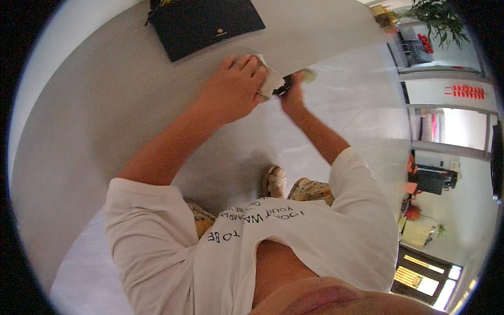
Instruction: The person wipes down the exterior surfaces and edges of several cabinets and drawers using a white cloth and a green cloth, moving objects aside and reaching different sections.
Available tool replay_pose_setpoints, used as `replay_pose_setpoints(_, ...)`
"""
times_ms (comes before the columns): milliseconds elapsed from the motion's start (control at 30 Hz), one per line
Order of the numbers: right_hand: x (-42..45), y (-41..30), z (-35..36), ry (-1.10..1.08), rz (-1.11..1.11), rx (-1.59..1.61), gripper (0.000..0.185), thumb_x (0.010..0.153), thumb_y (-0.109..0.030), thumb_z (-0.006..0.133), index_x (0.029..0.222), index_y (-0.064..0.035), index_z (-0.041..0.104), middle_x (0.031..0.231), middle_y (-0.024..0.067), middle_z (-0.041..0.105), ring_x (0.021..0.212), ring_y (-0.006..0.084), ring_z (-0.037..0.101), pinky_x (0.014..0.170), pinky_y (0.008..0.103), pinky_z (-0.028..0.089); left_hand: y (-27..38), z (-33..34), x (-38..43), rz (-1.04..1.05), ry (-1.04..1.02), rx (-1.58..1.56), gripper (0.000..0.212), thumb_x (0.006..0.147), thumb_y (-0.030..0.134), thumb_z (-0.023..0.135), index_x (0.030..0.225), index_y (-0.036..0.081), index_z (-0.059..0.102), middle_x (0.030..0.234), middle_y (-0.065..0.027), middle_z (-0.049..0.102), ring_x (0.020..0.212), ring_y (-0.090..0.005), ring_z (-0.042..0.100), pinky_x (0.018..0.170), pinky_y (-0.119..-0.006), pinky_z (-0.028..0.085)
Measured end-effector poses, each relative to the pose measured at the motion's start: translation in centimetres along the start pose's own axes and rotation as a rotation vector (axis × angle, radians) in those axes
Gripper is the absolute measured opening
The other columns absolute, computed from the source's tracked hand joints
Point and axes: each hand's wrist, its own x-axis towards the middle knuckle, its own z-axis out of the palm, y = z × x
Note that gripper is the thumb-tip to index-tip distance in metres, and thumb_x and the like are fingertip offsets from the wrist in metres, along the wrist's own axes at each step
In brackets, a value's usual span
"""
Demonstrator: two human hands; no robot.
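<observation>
My left hand (235, 89) lies palm down on a crumpled white tissue or cloth (273, 80), its fingers bent over it near the edge of a grey tabletop (315, 43). My right hand (293, 95) is just to the right, by that edge, with its fingers around a small dark object (284, 86). Motion blur and the fingers hide what this object is. A pale green blurred shape (308, 76) shows beyond the right fingertips; whether it belongs to the dark object I cannot tell.
A flat black case or box (208, 29) with a small emblem lies on the tabletop ahead. Below are a pale floor (354, 106) and a shoe (274, 181). Along the far right are a leafy plant (437, 19), red hanging decorations (468, 92) and a dark-framed window or door (425, 275).
</observation>
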Motion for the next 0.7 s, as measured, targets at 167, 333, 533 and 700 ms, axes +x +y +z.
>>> replay_pose_setpoints(167,-9.1,9.7,5.7,-0.407,-0.282,-0.825,0.036,0.085,-0.031,0.041,0.114,-0.0108,0.038,0.111,0.0053,0.046,0.101,0.022,0.044,0.086,0.036,0.038,1.0,1.1,2.0,-0.025,-0.001,0.056,0.046,0.073,0.026,0.052,0.111,0.003,0.043,0.117,-0.0156,0.042,0.111,-0.0276,0.037,0.094,-0.04,0.026)
replay_pose_setpoints(333,-10.0,11.9,5.9,-0.252,0.282,-0.401,0.034,0.085,-0.031,0.04,0.111,-0.0093,0.041,0.107,0.0056,0.048,0.097,0.022,0.046,0.083,0.0358,0.039,1.1,1.9,4.1,-0.026,-0.056,-0.099,0.045,0.074,0.027,0.051,0.111,0.003,0.044,0.116,-0.0154,0.043,0.111,-0.0276,0.038,0.094,-0.041,0.026)
replay_pose_setpoints(533,-3.0,10.1,1.2,0.024,0.338,-0.017,0.033,0.085,-0.032,0.038,0.106,-0.0076,0.044,0.103,0.0059,0.05,0.093,0.022,0.048,0.079,0.0355,0.041,1.0,4.2,3.0,0.028,0.025,-0.097,0.045,0.074,0.028,0.051,0.112,0.004,0.044,0.116,-0.0145,0.043,0.111,-0.0268,0.037,0.095,-0.042,0.024)
replay_pose_setpoints(700,6.9,3.2,-4.8,0.197,0.055,0.282,0.033,0.085,-0.032,0.036,0.103,-0.0062,0.047,0.099,0.0062,0.052,0.09,0.0219,0.049,0.076,0.0352,0.042,0.5,3.6,2.6,0.022,-0.032,-0.088,0.046,0.073,0.029,0.051,0.112,0.004,0.043,0.117,-0.0133,0.041,0.113,-0.0258,0.035,0.095,-0.043,0.023)
